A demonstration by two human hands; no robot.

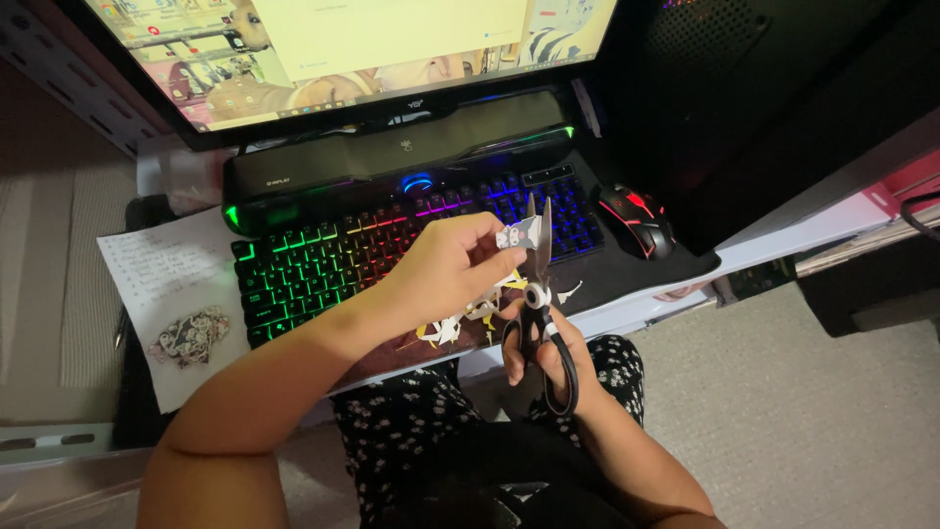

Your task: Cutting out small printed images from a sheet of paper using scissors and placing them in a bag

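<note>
While my left hand (446, 269) pinches a small paper cutout (519, 233), my right hand (544, 355) grips black scissors (537, 294), blades parted around it, above the desk (627, 279).

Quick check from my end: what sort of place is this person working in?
Most likely a home computer or gaming desk. A lit monitor stands behind a rainbow-backlit keyboard, with a red-lit mouse beside it. The left hand holds a small paper piece; the right hand holds scissors.

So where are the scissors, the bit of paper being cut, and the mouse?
scissors (536, 294), head view, on the pivot screw.
paper piece (518, 233), head view, on its grey middle.
mouse (636, 220), head view, on its black-and-red back.
</note>
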